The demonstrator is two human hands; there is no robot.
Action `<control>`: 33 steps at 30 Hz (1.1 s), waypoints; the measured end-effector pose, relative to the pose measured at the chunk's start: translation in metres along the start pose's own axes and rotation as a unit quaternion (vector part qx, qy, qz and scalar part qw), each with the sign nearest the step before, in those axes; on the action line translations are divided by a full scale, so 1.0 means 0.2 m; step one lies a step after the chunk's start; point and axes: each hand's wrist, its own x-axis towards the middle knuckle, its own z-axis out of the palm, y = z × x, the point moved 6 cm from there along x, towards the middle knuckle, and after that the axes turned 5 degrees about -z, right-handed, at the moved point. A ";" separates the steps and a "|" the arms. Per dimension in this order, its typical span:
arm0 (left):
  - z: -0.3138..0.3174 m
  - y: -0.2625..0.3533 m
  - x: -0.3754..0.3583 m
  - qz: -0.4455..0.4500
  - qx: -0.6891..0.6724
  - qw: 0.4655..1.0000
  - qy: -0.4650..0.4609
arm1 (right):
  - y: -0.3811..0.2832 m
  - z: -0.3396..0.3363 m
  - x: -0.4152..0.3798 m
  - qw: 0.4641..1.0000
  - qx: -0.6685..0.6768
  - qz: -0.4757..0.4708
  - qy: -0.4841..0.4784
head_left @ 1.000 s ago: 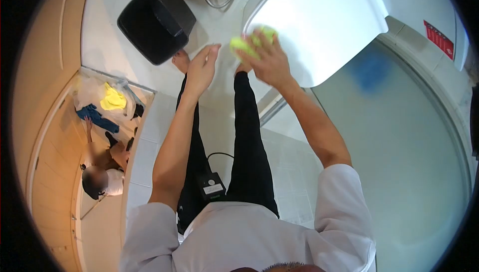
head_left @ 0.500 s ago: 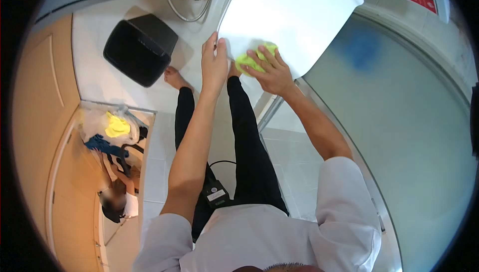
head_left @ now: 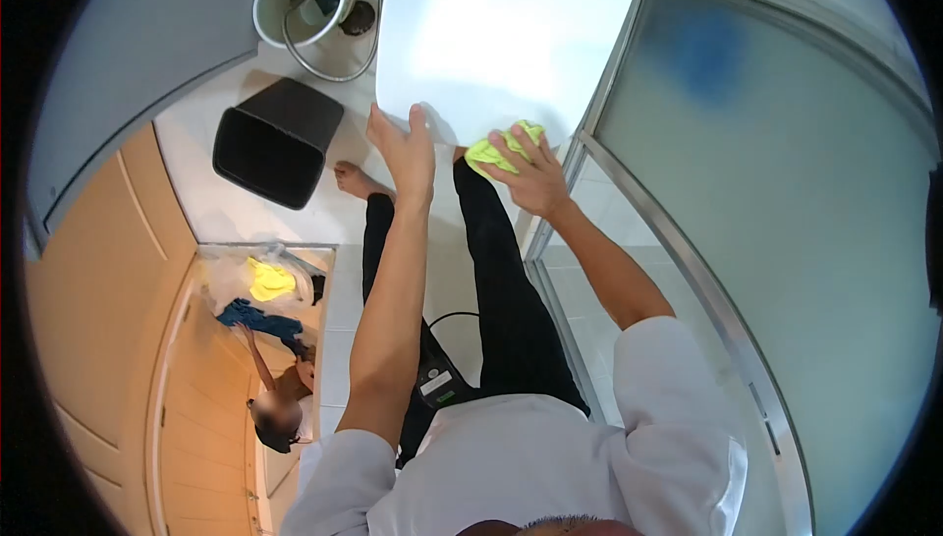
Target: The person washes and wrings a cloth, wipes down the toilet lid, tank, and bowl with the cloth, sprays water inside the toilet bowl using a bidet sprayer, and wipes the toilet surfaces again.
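Note:
A large white panel with rounded corners (head_left: 501,35) fills the top middle of the view. At its lower left corner is my left hand (head_left: 405,155), thumb and fingers on the panel's edge, gripping it. My right hand (head_left: 531,174) presses a yellow-green cloth (head_left: 488,157) against the panel's lower edge, above my right knee. Part of the cloth shows between the fingers.
A black bin (head_left: 275,143) and a white bucket (head_left: 303,0) with a hose stand at the left. A glass door (head_left: 766,172) is on the right. Beyond a doorway, another person (head_left: 278,413) is near a plastic bag with yellow cloth (head_left: 270,279).
My right hand and the cloth have moved down to the panel's lower edge. The panel sits further left in view. The person's arm in the doorway has shifted.

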 end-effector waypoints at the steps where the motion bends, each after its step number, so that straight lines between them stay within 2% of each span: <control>1: -0.01 -0.01 0.01 -0.011 0.004 1.000 -0.003 | 0.09 -0.07 0.07 1.000 0.000 0.005 0.008; 2: -0.01 -0.04 0.00 -0.024 0.012 1.000 -0.009 | 0.25 -0.11 0.14 0.999 -0.006 0.046 -0.007; 3: -0.01 -0.06 0.00 -0.046 -0.041 0.998 -0.028 | 0.45 -0.15 0.23 0.996 -0.011 0.087 -0.022; 4: -0.01 0.01 -0.02 -0.041 -0.035 0.998 -0.031 | 0.72 -0.17 0.31 0.989 -0.090 0.113 0.039; 5: -0.02 0.11 -0.06 -0.060 -0.031 0.997 -0.028 | 0.94 -0.30 0.42 0.960 -0.099 0.206 0.164; 6: -0.02 0.15 -0.08 -0.081 -0.025 0.996 -0.025 | 1.13 -0.41 0.54 0.933 -0.098 0.248 0.241; 7: -0.02 0.10 -0.08 -0.065 0.068 0.995 0.044 | 1.25 -0.53 0.65 0.911 -0.078 0.300 0.272; 8: -0.01 0.08 -0.08 -0.059 0.078 0.994 0.039 | 1.33 -0.60 0.70 0.883 -0.061 0.353 0.302; 10: -0.02 0.08 -0.06 -0.069 0.098 0.991 0.065 | 1.34 -0.36 0.58 0.880 -0.156 0.346 0.287; 11: -0.02 0.07 -0.03 -0.061 0.094 0.992 0.066 | 1.13 -0.41 0.50 0.895 -0.039 0.322 0.307; 12: -0.01 0.02 0.00 -0.069 0.088 0.992 0.054 | 0.94 -0.34 0.36 0.901 -0.007 0.353 0.252; 14: -0.02 -0.02 0.01 -0.075 0.083 0.993 0.046 | 0.57 -0.20 0.05 0.895 0.045 0.379 0.232; 16: -0.02 -0.06 0.01 -0.092 0.082 0.990 0.069 | 0.43 -0.09 -0.15 0.804 0.257 0.466 0.264; 17: -0.03 -0.17 0.08 -0.035 0.085 0.994 0.054 | 0.50 -0.10 -0.11 0.801 0.259 0.468 0.269; 18: -0.03 -0.15 0.07 -0.030 0.090 0.994 0.053 | 0.62 -0.14 -0.04 0.811 0.239 0.457 0.274; 20: -0.04 -0.10 0.03 -0.063 0.002 0.997 0.051 | 0.94 -0.28 0.17 0.834 0.189 0.427 0.294; 22: -0.03 -0.04 0.01 -0.065 0.033 0.995 0.065 | 1.33 -0.46 0.47 0.849 0.129 0.391 0.332; 23: -0.04 -0.07 0.02 -0.075 0.023 0.995 0.067 | 1.53 -0.49 0.57 0.825 0.078 0.358 0.431; 25: -0.05 -0.09 0.03 -0.081 0.013 0.994 0.068 | 1.74 -0.62 0.74 0.831 0.047 0.373 0.410; 26: -0.07 -0.08 0.05 -0.078 0.018 0.994 0.070 | 1.74 -0.62 0.76 0.828 0.051 0.376 0.413; 28: -0.07 -0.07 0.07 -0.057 0.046 0.996 0.043 | 1.73 -0.65 0.83 0.810 -0.054 0.449 0.372; 32: -0.06 -0.05 0.07 -0.031 0.072 0.996 0.045 | 1.59 -0.60 1.07 0.824 -0.091 0.459 0.319; 33: -0.06 -0.03 0.06 -0.033 0.080 0.995 0.046 | 1.61 -0.56 1.14 0.756 0.145 0.500 0.396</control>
